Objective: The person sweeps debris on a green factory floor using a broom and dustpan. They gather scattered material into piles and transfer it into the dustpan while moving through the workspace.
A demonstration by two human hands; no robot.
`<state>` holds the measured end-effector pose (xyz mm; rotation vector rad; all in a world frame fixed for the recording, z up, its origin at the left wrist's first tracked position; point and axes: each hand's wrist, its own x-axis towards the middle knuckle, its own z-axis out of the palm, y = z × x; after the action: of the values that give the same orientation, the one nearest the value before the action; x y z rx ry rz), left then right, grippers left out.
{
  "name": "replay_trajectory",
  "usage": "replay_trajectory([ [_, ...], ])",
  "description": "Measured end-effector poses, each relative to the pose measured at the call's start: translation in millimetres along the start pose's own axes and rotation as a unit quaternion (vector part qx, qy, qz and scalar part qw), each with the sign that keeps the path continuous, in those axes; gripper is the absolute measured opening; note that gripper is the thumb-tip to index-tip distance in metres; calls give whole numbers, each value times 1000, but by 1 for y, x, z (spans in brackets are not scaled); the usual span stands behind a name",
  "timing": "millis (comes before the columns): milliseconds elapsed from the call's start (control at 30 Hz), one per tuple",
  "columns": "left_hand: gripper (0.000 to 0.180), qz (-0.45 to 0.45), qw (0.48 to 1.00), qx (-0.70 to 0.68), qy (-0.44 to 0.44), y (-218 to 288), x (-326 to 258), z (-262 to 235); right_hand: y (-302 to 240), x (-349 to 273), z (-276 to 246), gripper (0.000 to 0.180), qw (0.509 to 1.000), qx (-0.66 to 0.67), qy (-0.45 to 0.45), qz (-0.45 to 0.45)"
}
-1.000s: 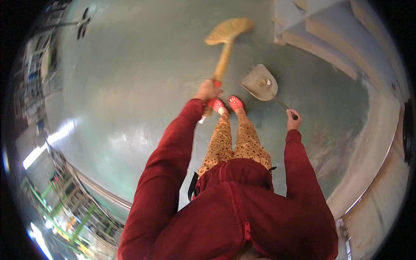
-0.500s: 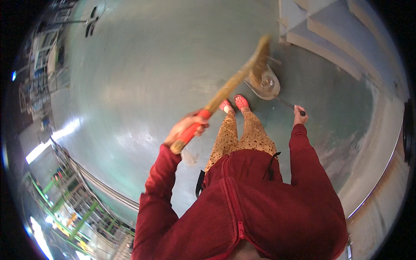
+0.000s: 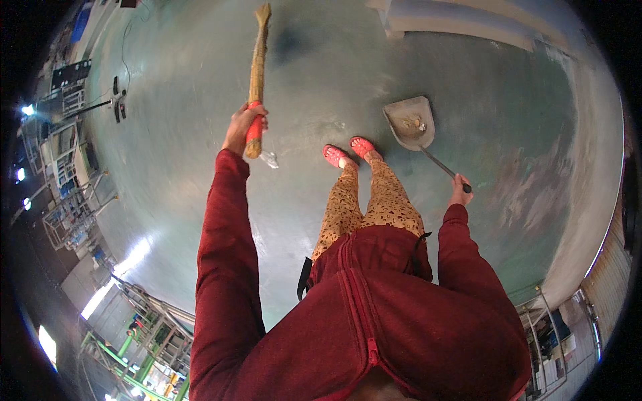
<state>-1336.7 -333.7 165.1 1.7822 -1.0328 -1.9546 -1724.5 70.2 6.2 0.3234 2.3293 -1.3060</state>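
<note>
My left hand [image 3: 241,127] is closed around the red-banded grip of a straw broom [image 3: 257,70]. The broom is held out to the front left, its bristle end away from me. My right hand [image 3: 459,190] grips the dark handle of a long-handled dustpan [image 3: 422,107]. The grey pan lies in front of my right foot, with some small debris [image 3: 416,125] in it. A crumpled clear scrap [image 3: 269,159] shows on the floor beside the broom's near end.
My feet in red shoes [image 3: 362,146] stand on a green-grey floor [image 3: 321,73]. Pale blocky structures [image 3: 461,23] rise at the far right. Along the left are a thin stand [image 3: 118,100] with a cable, metal frames [image 3: 63,157] and green-framed equipment [image 3: 127,361]. A light wall [image 3: 588,167] curves along the right.
The broom has swung left and away from the dustpan, and my left arm has stretched out. The dustpan stays in my right hand, its inside now uncovered.
</note>
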Motion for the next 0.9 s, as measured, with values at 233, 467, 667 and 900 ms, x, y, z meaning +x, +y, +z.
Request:
replay_trajectory([
  [233,29,-41,971,217,-91,-78,-7,106,27,33,-23,13,998,-46,46,-8],
  [467,36,-139,946,136,-258,-117,-76,190,39,83,-37,11,998,-7,26,-61],
  [667,31,-211,938,4,-275,-99,-181,156,-24,67,-48,23,992,63,-104,-31],
  [900,56,-153,976,-63,-139,-124,-390,61,-3,124,-72,19,970,-57,-170,-165],
])
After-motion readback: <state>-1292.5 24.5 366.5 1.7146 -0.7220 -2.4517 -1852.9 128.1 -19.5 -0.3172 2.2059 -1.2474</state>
